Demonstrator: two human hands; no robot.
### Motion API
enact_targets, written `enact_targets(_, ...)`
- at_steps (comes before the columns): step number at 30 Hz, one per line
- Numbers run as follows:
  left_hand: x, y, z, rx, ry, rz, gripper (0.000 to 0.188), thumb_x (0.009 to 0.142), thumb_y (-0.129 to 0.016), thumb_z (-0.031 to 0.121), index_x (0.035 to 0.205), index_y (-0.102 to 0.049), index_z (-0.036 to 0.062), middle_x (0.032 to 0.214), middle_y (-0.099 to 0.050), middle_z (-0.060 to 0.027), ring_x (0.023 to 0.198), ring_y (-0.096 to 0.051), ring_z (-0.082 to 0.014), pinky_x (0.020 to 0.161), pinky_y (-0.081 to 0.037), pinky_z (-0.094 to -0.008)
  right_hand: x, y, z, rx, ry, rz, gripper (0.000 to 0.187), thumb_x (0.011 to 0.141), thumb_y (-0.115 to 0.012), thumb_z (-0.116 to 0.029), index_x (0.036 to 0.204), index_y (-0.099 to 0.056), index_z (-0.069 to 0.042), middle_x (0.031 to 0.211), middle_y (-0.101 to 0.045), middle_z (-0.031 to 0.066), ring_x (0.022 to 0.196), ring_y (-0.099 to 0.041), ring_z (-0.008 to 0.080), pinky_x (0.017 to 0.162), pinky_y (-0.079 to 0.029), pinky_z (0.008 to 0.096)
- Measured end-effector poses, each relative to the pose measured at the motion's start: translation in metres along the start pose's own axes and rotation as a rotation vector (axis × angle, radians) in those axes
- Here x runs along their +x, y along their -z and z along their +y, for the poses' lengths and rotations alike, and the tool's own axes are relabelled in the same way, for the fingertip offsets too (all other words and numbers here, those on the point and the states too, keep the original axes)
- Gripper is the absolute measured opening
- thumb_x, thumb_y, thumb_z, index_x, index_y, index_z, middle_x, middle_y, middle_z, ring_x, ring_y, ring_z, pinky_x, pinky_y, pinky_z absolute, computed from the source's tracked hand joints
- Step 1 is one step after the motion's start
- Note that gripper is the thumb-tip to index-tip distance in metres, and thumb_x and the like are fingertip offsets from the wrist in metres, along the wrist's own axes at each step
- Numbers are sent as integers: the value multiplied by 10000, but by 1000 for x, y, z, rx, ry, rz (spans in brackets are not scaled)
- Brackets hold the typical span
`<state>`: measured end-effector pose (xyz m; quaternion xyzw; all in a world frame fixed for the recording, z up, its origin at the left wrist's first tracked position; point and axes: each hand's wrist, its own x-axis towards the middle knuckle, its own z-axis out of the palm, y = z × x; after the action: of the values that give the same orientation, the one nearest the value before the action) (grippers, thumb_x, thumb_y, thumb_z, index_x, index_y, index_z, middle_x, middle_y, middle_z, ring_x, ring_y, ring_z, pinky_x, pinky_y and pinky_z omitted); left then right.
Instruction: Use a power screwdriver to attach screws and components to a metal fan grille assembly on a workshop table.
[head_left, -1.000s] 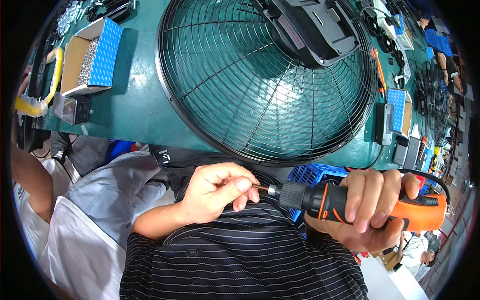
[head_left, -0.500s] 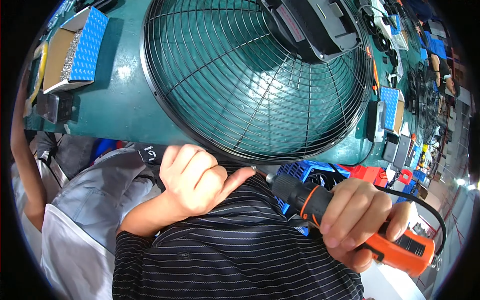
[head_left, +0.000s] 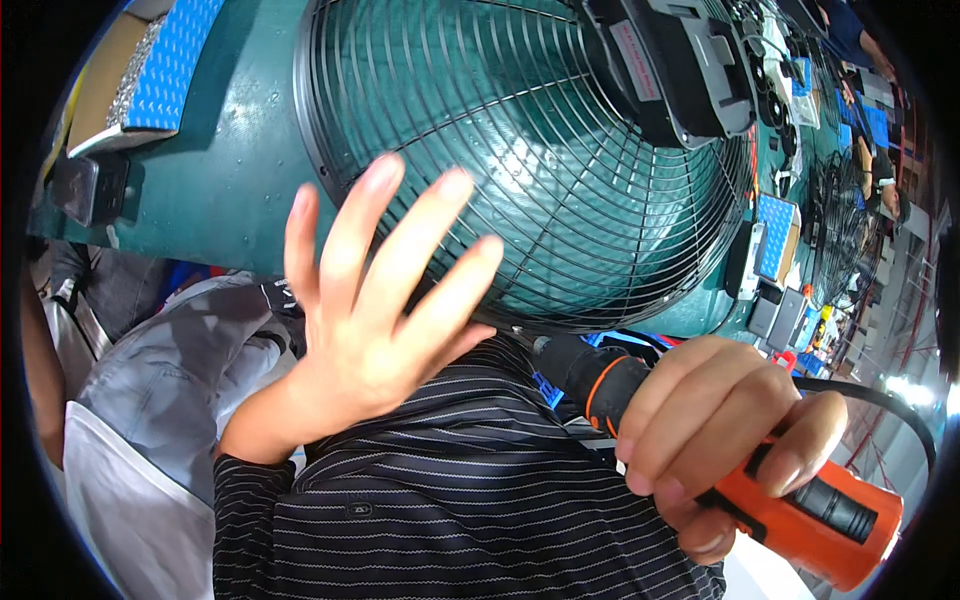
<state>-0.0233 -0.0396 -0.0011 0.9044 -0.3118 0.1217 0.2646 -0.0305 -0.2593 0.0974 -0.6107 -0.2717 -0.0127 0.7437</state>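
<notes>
My left hand (head_left: 365,320) is open with its fingers spread, in front of the near left rim of a round black wire fan guard (head_left: 318,150). No object shows in it. My right hand (head_left: 715,430) is wrapped round an orange and black electric screwdriver (head_left: 835,525) with a cable at its rear. The tool points left, its nose close to the guard's near rim. Its bit is hard to make out, and I cannot tell whether it touches the rim. A black plastic housing (head_left: 670,75) sits on top of the guard.
A blue and white carton (head_left: 180,75) of small metal parts stands at the left on the green table (head_left: 235,180). Below it lies a small dark box (head_left: 90,188). Another blue carton (head_left: 775,235) is at the right. A person in pale trousers (head_left: 165,350) is at my left.
My left hand has lifted from the screwdriver's tip and spread its fingers over the guard's rim. The screwdriver's nose has come closer to the rim. The view has shifted slightly.
</notes>
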Motion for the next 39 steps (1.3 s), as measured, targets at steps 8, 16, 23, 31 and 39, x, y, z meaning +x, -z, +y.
enact_targets(8,13,4,-18,-216,-47,-21,624,647,-802,439,1176,-648,148,1340,-545,-138,1318,-439,-399,1128,-197,-657,9,-6,-2,-37,-82,-126,479,783,-768,-26,1158,-472,-64,732,-651,82,576,-664,200,552,-590,328)
enact_targets(16,12,-2,-21,-280,-82,7,635,576,-842,357,1136,-635,142,1333,-518,-143,1299,-427,-409,1092,-262,-686,8,-9,7,49,6,-182,405,767,-761,2,1078,-506,-45,722,-674,101,550,-658,189,522,-583,320)
enact_targets(23,13,0,-21,-284,-87,-1,675,559,-852,364,1156,-629,142,1345,-511,-150,1307,-417,-409,1095,-260,-686,14,-1,4,205,-106,-235,168,796,-725,65,890,-597,11,686,-627,136,534,-607,237,488,-507,332)
enact_targets(31,27,10,-60,-417,134,237,707,786,-788,348,1365,-514,48,1475,-413,-217,1384,-373,-365,1163,-245,-498,-19,40,-24,394,4,102,370,794,-737,0,1112,-549,-15,1018,-661,225,610,-658,214,549,-552,356)
enact_targets(39,92,-4,-91,-946,522,242,591,951,-626,106,1464,-371,-39,1465,-432,-135,1387,-377,-226,1164,-253,-350,-124,66,-24,-73,-540,1157,350,850,-692,-99,1154,-550,1,1263,-595,250,761,-703,245,577,-550,309)
